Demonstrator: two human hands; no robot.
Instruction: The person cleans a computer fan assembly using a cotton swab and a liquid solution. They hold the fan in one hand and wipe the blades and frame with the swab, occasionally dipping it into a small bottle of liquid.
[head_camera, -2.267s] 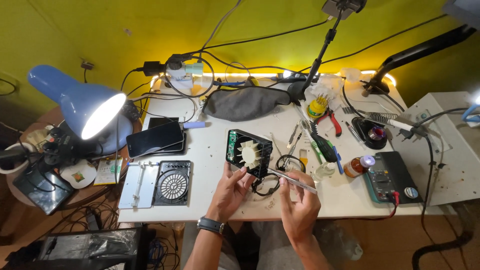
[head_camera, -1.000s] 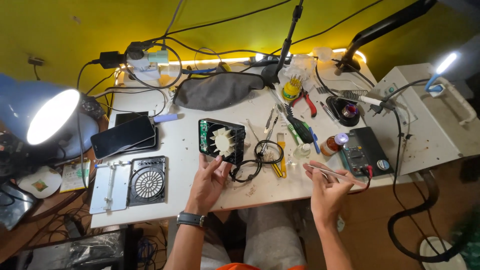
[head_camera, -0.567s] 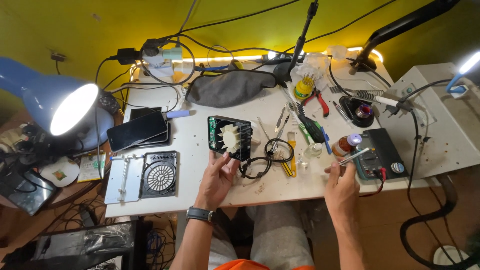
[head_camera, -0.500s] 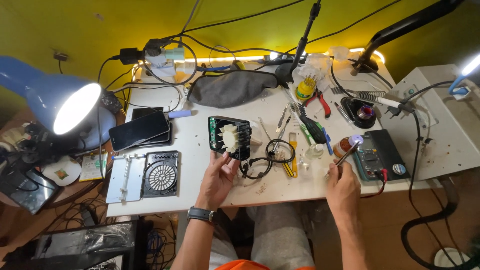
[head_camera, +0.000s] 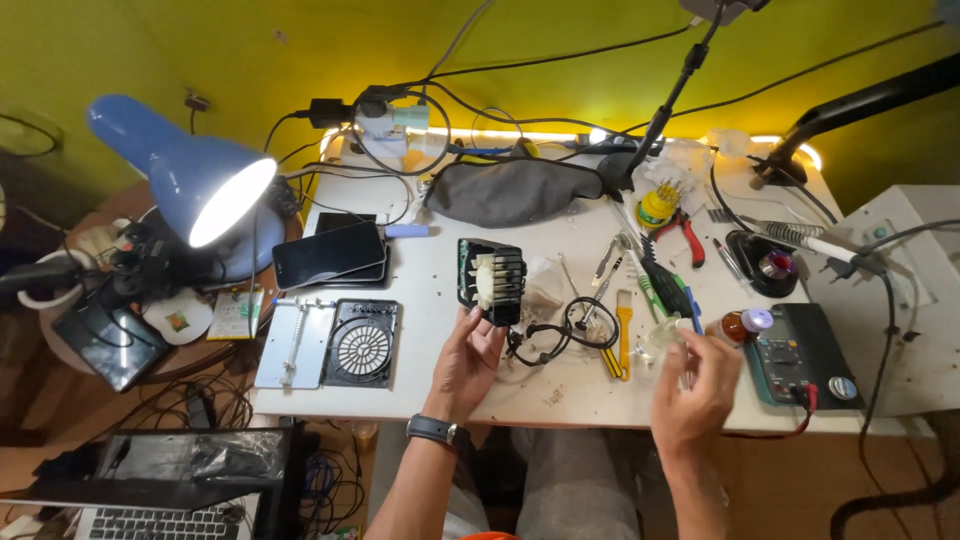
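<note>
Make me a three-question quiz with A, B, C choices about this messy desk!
1. Where is the phone?
A. under the blue lamp
B. on the grey pouch
C. in the right hand

2. What colour are the pliers' handles?
A. green
B. red
C. white

3. What is the left hand doing?
A. resting flat on the desk
B. holding the black fan unit
C. gripping the pliers

Answers:
1. A, the phone lies beside the lit lamp head.
2. B, red grips show near the yellow tool holder.
3. B, its fingertips grip the fan's lower edge.
</note>
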